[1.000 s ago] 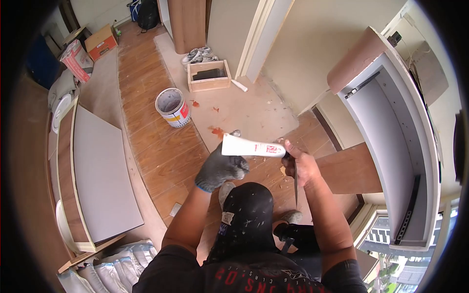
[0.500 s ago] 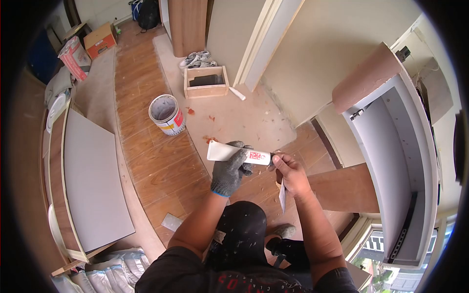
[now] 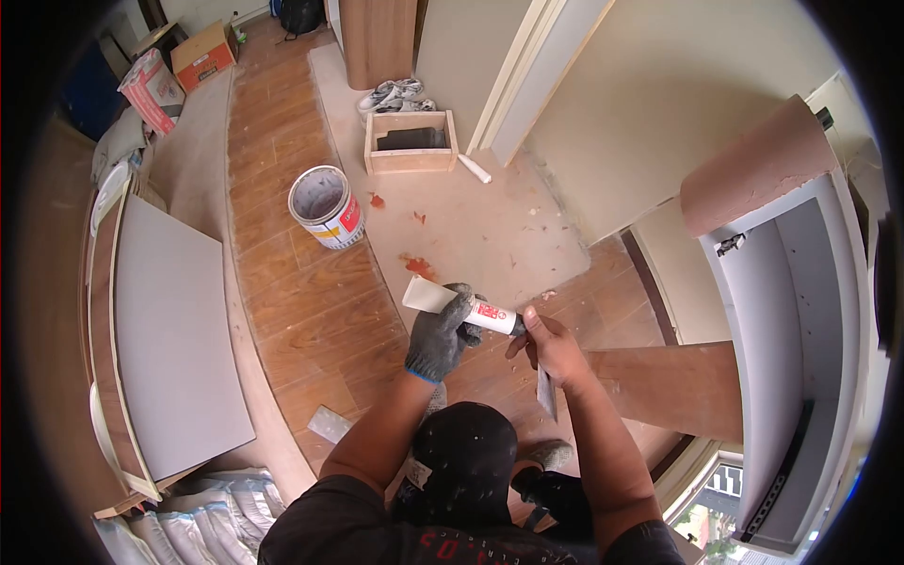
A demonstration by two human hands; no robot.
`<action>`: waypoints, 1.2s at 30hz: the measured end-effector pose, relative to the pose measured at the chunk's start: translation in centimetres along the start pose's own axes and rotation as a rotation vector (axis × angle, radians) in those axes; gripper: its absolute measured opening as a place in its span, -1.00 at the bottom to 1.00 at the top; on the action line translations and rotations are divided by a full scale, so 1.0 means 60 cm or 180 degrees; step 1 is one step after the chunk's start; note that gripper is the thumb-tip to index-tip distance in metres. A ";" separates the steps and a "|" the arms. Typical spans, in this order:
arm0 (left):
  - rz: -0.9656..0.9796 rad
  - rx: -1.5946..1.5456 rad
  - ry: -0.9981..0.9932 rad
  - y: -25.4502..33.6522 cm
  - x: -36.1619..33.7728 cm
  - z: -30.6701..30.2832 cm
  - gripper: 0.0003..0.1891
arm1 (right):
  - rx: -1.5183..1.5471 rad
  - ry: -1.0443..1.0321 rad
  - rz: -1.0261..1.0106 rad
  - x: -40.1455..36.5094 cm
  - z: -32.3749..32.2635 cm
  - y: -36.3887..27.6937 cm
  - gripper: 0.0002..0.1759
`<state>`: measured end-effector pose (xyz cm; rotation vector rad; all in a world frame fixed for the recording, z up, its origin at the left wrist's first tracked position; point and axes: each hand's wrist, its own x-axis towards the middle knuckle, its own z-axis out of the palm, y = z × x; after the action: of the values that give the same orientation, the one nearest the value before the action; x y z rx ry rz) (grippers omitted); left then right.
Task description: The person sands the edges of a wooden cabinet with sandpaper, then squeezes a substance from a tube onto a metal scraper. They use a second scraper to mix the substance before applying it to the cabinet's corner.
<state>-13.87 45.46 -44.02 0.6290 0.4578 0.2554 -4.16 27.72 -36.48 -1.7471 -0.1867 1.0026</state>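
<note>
My left hand (image 3: 439, 337), in a grey knit glove, is closed around the middle of a white squeeze tube (image 3: 428, 295) with a red label. The tube lies tilted, flat end up to the left, nozzle end down to the right. My bare right hand (image 3: 554, 350) pinches the nozzle end with thumb and forefinger. The same hand also holds a putty knife (image 3: 546, 397), its metal blade hanging down below the palm. Both hands are in front of my chest, above a wooden floor.
A white paint bucket (image 3: 325, 205) stands on the floor to the left. Beyond it are a small wooden box (image 3: 408, 141) and shoes (image 3: 395, 94). A large grey board (image 3: 169, 320) leans at left, and an open grey cabinet (image 3: 800, 330) at right. A brown panel (image 3: 669, 377) lies beside my right arm.
My left hand has shifted from under the tube's flat end to grip its middle. The tube now tilts down to the right. My right fingers moved to the nozzle end.
</note>
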 end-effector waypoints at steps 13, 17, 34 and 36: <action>-0.0178 0.0114 0.0254 -0.050 0.051 -0.051 -0.61 | 0.0147 0.0173 -0.0498 0.082 -0.003 0.105 -0.60; -0.0263 -0.0101 0.0252 -0.063 0.063 -0.062 -0.63 | 0.0093 0.0039 0.0194 0.096 -0.008 0.098 -0.62; -0.0934 -0.1028 0.0618 -0.106 0.114 -0.110 -0.76 | -0.2522 0.1097 -0.3141 0.148 0.048 0.136 -0.58; -0.0951 -0.0565 0.0619 -0.117 0.122 -0.122 -0.75 | -0.1794 0.1141 -0.1841 0.133 0.058 0.137 -0.61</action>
<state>-10.40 46.34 -56.04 0.3568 0.7004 0.0713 -4.24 31.17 -47.96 -2.1579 -0.7502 0.2090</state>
